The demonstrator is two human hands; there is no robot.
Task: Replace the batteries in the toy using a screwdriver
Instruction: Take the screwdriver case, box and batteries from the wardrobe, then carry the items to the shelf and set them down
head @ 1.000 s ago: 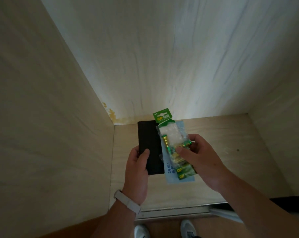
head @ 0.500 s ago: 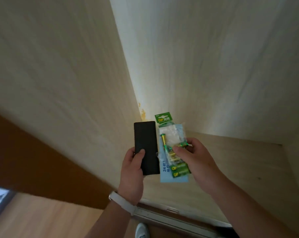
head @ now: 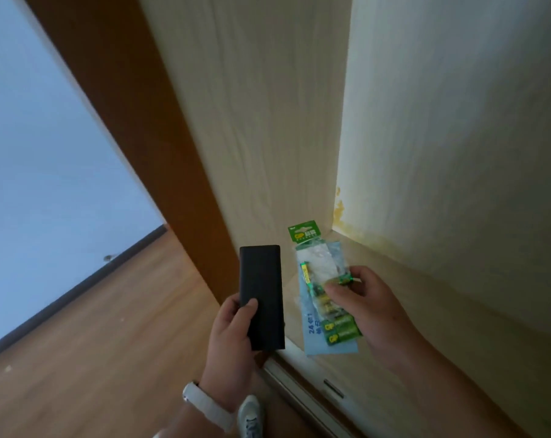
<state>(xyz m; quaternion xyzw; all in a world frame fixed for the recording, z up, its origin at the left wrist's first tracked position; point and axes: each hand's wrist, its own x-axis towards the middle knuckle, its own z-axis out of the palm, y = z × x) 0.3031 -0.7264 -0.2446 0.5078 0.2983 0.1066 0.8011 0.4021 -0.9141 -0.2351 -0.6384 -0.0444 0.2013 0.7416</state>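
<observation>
Left hand (head: 233,336) grips a black case (head: 261,295) at its lower end, thumb across the face, fingers curled behind. Right hand (head: 372,311) pinches a green-labelled battery pack (head: 318,273) together with a pale blue packet (head: 313,344) behind it. Both are held above the wooden shelf (head: 441,295), just apart.

Flat case (head: 261,295) lies left of battery pack (head: 316,267).
</observation>
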